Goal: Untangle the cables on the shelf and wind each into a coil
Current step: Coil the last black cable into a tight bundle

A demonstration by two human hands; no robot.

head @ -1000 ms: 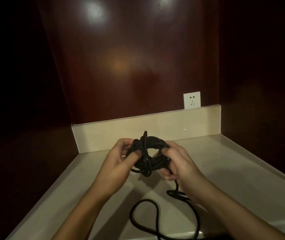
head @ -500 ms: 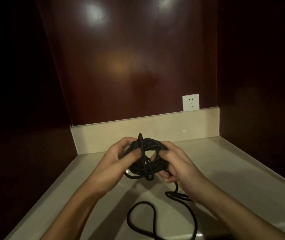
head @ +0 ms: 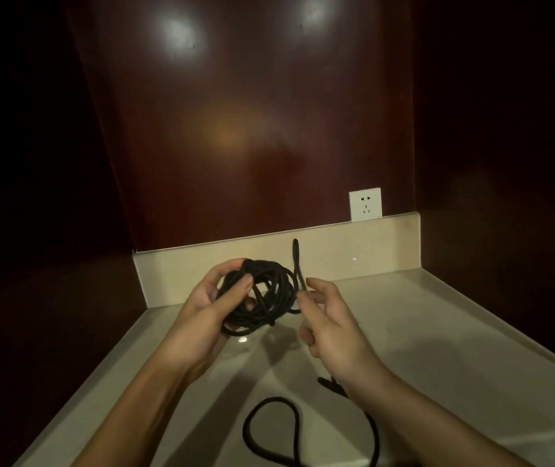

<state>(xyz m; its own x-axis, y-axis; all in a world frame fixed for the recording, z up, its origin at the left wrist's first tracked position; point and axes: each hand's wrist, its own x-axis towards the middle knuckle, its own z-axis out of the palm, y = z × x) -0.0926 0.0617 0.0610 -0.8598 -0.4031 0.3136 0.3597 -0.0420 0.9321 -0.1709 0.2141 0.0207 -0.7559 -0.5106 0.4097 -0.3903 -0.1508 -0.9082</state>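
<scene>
While the coil (head: 259, 294) is gripped by the left hand (head: 208, 305) and the cable end (head: 298, 264) is pinched by the right hand (head: 330, 318), loops could be loosened by a hard pull.

A matt black sheath is seen on the cable (head: 262, 291). The shelf (head: 437, 315) is finished in glossy pale stone. Polished dark wood is shown on the back panel (head: 252, 112).

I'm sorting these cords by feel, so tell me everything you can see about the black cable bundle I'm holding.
The black cable bundle is a thin, matte cord wound in loose, uneven loops, held above the pale shelf. The left hand grips its left side, thumb across the loops. One end sticks upward, pinched by the right hand. A slack loop lies on the shelf below.
</scene>
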